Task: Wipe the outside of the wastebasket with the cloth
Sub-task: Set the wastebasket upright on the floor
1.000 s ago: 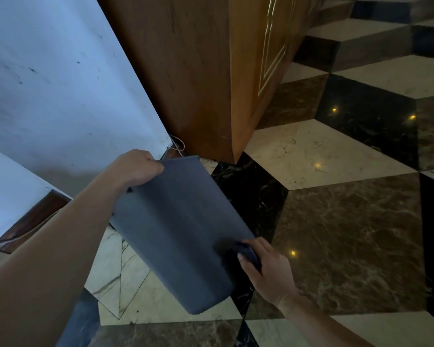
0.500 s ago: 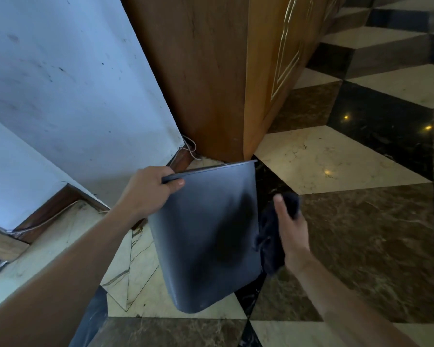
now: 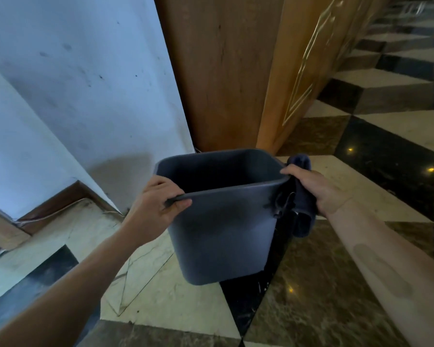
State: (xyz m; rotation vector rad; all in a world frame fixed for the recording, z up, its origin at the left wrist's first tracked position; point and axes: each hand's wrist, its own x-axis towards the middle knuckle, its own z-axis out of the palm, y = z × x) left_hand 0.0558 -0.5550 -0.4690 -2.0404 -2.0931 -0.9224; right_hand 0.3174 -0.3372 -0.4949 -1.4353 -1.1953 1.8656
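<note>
— Fingers (image 3: 179, 202) of the left hand (image 3: 156, 204) are curled over the near rim of the wastebasket (image 3: 223, 234), yes? They look closed on it.

— Yes, thumb outside, the other fingers hooked inside the rim. I think this hand carries the weight and keeps the bin steady, so the other hand is free to rub.

— And the right hand (image 3: 316, 190)?

— It is closed on the dark cloth (image 3: 303, 204), and the fingertips also touch the right corner of the rim. The cloth is pressed between the palm and the right outer wall, with its loose end hanging down beside the bin. In my opinion this is the wiping grip: the cloth is already against the side that must be cleaned.

— Where is the bin itself?

— It is held between both hands, above the marble floor (image 3: 323, 284). I cannot tell if the bottom touches the floor or not. The mouth is open upward and a little toward the person, so the long axis is nearly vertical, with the narrow bottom lower and leaning slightly away.

— What is behind it?

— A wooden cabinet (image 3: 223, 71) just behind the far rim, and a pale wall (image 3: 85, 71) to the left of it.
</note>
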